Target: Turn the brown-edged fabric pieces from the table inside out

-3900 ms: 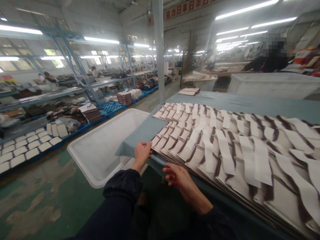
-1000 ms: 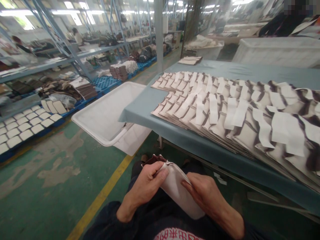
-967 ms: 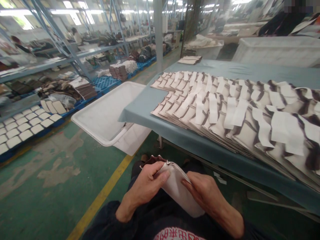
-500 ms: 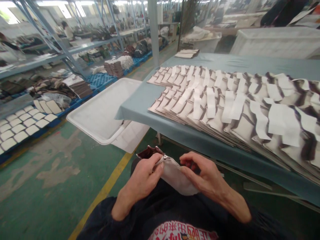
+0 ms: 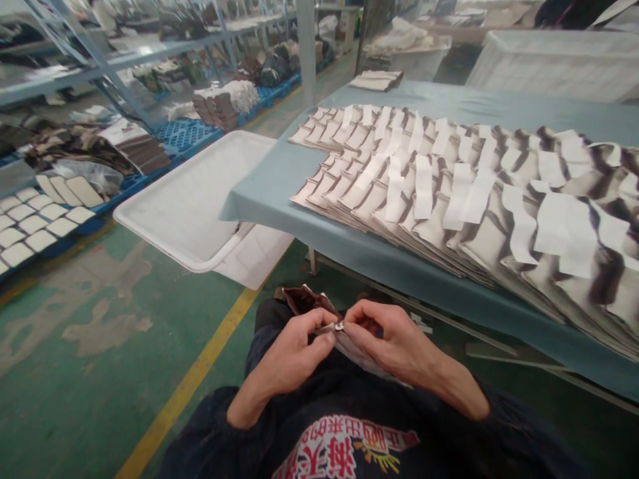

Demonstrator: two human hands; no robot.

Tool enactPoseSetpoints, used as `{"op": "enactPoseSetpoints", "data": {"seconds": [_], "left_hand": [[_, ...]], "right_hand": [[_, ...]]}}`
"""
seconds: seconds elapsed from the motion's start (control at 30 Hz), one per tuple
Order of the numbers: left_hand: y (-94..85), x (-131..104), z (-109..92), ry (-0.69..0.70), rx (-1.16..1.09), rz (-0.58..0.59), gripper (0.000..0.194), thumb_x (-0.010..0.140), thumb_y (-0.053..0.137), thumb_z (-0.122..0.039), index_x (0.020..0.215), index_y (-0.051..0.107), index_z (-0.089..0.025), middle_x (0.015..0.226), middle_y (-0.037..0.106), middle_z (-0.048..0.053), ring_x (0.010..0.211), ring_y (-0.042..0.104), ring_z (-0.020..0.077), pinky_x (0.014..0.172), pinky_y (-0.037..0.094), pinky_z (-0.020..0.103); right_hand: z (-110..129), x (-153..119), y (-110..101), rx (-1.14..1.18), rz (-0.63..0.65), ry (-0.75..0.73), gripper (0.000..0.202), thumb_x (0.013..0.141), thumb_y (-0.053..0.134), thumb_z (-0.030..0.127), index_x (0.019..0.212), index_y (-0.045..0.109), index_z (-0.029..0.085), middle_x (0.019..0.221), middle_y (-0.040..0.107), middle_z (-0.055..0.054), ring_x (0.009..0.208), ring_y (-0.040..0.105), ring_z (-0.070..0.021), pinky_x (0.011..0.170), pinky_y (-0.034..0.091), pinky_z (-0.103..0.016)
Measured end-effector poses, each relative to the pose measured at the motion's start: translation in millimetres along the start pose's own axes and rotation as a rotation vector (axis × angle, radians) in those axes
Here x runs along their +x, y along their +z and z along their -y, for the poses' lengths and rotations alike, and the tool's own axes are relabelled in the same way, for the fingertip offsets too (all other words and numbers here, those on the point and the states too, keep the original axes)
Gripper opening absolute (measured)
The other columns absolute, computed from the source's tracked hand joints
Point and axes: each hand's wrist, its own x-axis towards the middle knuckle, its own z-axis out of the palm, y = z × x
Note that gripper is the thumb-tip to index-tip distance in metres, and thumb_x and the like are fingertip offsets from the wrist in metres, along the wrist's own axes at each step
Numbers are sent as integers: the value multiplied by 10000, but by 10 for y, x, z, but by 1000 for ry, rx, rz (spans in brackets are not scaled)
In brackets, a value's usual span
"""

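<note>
In front of my lap is a sewn fabric piece (image 5: 355,351), pale on the outside with a dark maroon lining showing at its far end. My left hand (image 5: 292,356) pinches its upper edge between thumb and forefinger. Close beside it, my right hand (image 5: 404,346) has thumb and fingertips pinched on the same edge, where a small whitish bit shows between the two hands. Much of the piece is hidden behind my right hand. Overlapping rows of similar pale pieces (image 5: 372,199) with dark edges lie beyond, several with white strips on them.
The rows lie on a table with a blue-grey cover (image 5: 254,199), ahead and to the right. A white plastic tub (image 5: 184,199) stands at its left corner, on a green floor with a yellow line (image 5: 200,366). Blue pallets (image 5: 184,136) with stacked goods run along the left.
My right hand has moved left to meet my left hand at the piece's edge, and its fingertips have closed there. The view has tilted slightly downward.
</note>
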Motion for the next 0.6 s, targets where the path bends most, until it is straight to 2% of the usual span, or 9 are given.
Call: {"op": "enactPoseSetpoints", "data": {"seconds": [0.1, 0.17, 0.27, 0.37, 0.47, 0.53, 0.6], "left_hand": [[-33, -8, 18, 27, -74, 101, 295, 1011, 492, -371, 1056, 668, -138, 969, 657, 53, 886, 570, 194, 819, 436, 316], [-33, 0, 32, 44, -98, 124, 310, 1015, 515, -402, 1075, 672, -141, 999, 658, 59, 903, 571, 195, 833, 435, 315], [-11, 17, 42, 57, -134, 112, 312, 1008, 543, -422, 1033, 674, -140, 960, 641, 47, 863, 551, 177, 795, 424, 296], [-1, 16, 35, 46, -160, 83, 332, 995, 574, -453, 975, 675, -137, 880, 613, 27, 795, 514, 155, 731, 401, 275], [-1, -6, 19, 20, -171, 88, 390, 982, 594, -508, 958, 680, -129, 844, 600, 23, 763, 493, 145, 689, 382, 263], [9, -21, 14, 2, -198, 106, 445, 965, 603, -560, 951, 682, -122, 808, 576, 15, 721, 466, 134, 649, 360, 253], [30, -28, 19, -14, -233, 109, 489, 947, 611, -604, 945, 681, -120, 783, 552, 7, 686, 440, 124, 620, 339, 246]], "right_hand": [[19, -34, -78, 84, 55, 69, 241, 939, 636, 389, 829, 663, 177, 712, 623, 6, 613, 510, -120, 557, 389, -241], [19, -44, -119, 132, 55, 79, 243, 938, 629, 400, 842, 657, 178, 742, 618, -1, 641, 520, -129, 577, 404, -248], [-20, -12, -147, 162, 1, 15, 234, 941, 630, 409, 994, 678, 186, 745, 575, 14, 650, 501, -133, 595, 402, -256], [-95, 73, -152, 192, 121, -22, 320, 951, 643, 453, 1142, 680, 199, 702, 504, 42, 612, 441, -125, 554, 348, -247], [-162, 154, -158, 237, 259, -72, 357, 954, 644, 533, 996, 687, 181, 736, 520, 27, 633, 430, -120, 555, 334, -244], [-179, 175, -165, 262, 281, -132, 419, 944, 649, 580, 841, 637, 174, 769, 530, 13, 673, 443, -123, 588, 353, -248], [-169, 166, -175, 291, 283, -176, 464, 951, 636, 596, 764, 578, 176, 800, 540, 2, 720, 469, -131, 633, 381, -255]]}}
